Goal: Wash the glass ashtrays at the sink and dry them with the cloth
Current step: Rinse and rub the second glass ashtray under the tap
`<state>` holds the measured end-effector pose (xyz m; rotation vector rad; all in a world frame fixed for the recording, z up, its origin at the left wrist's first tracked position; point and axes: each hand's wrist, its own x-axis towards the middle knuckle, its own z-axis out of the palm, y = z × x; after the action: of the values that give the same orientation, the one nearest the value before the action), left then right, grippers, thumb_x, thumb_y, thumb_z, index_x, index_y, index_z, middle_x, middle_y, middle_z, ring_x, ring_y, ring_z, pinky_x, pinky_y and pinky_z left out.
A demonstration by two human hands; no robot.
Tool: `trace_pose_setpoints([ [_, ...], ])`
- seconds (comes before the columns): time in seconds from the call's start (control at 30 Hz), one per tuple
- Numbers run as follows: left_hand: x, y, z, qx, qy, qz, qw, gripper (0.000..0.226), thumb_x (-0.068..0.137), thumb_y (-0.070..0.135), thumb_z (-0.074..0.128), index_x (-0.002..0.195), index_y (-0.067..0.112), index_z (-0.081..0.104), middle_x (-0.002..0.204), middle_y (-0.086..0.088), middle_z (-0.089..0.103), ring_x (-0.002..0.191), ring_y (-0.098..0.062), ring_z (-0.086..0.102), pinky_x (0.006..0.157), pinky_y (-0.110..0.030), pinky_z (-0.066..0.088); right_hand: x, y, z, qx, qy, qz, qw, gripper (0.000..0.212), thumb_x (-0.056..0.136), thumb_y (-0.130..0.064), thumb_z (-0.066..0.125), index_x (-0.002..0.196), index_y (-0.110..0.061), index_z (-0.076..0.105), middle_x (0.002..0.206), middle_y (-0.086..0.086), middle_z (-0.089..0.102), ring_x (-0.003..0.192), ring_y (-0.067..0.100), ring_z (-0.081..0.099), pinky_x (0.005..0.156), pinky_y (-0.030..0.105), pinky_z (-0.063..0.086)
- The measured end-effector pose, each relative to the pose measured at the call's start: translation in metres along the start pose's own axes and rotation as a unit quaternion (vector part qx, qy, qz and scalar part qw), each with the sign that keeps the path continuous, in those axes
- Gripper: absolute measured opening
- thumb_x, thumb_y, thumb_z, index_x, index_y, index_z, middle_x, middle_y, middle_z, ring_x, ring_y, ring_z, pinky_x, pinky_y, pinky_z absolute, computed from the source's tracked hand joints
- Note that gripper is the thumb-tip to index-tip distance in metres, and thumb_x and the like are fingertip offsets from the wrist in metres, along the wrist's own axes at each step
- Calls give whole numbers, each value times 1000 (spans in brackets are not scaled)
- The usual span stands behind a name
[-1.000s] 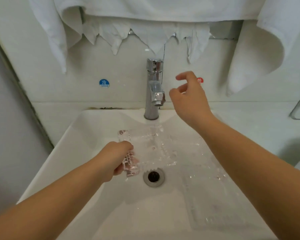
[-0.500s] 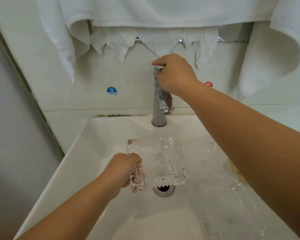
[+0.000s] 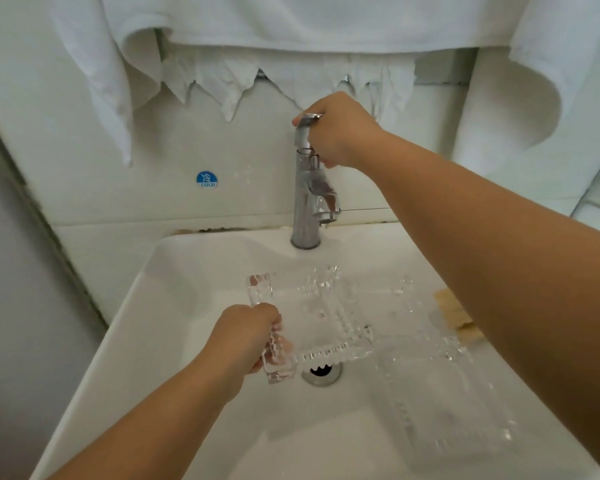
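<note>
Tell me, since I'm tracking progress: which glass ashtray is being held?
The ashtray under the faucet, its left rim gripped by the left hand. The other ashtray lies untouched at the basin's right.

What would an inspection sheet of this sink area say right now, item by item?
Surface: white sink basin, drain open; no running water seen.
Job's things: square cut-glass ashtray held over the drain; second glass ashtray lying in the basin to the right; white cloths hanging above.
Clutter: yellowish sponge-like thing at the basin's right edge, partly hidden by the forearm.
Hands: left hand grips the held ashtray's left rim; right hand grips the chrome tap's top handle.
Cables: nothing seen.
Surroundings: white wall, blue COLD sticker left of the tap.
</note>
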<state>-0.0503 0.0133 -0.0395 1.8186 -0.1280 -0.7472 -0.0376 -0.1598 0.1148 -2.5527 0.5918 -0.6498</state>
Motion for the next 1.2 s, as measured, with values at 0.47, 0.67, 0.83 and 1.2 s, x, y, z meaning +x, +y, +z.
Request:
trace_pose_setpoints([
  [0.47,7,-3,-1,-26,-12,31,999,10,87,9,50,79,8,55,56,-8,64,56,-24,53,55,-27,35,-25,16,-2,192,14,51,980,58,93,-8,42,146,-26,32,121,0,48,79,13,58,66,27,54],
  [0.67,12,-6,-1,-11,10,79,997,14,86,9,49,74,5,55,64,-12,62,62,-27,55,60,-30,39,-90,83,49,244,-140,236,930,39,90,-36,61,119,-12,52,107,1,57,99,21,58,75,34,52],
  [0.83,13,-7,-1,11,45,137,989,14,88,8,51,76,3,55,62,-6,59,56,-22,52,50,-25,36,-113,91,88,265,-262,225,900,26,81,-35,73,93,-13,67,86,1,71,89,21,62,89,38,46],
  [1.2,25,-13,-4,28,58,157,986,22,91,12,48,72,3,56,54,-4,66,55,-28,61,51,-26,37,-114,92,97,271,-234,213,909,26,92,-23,60,105,-1,65,99,6,70,95,21,56,72,29,40],
])
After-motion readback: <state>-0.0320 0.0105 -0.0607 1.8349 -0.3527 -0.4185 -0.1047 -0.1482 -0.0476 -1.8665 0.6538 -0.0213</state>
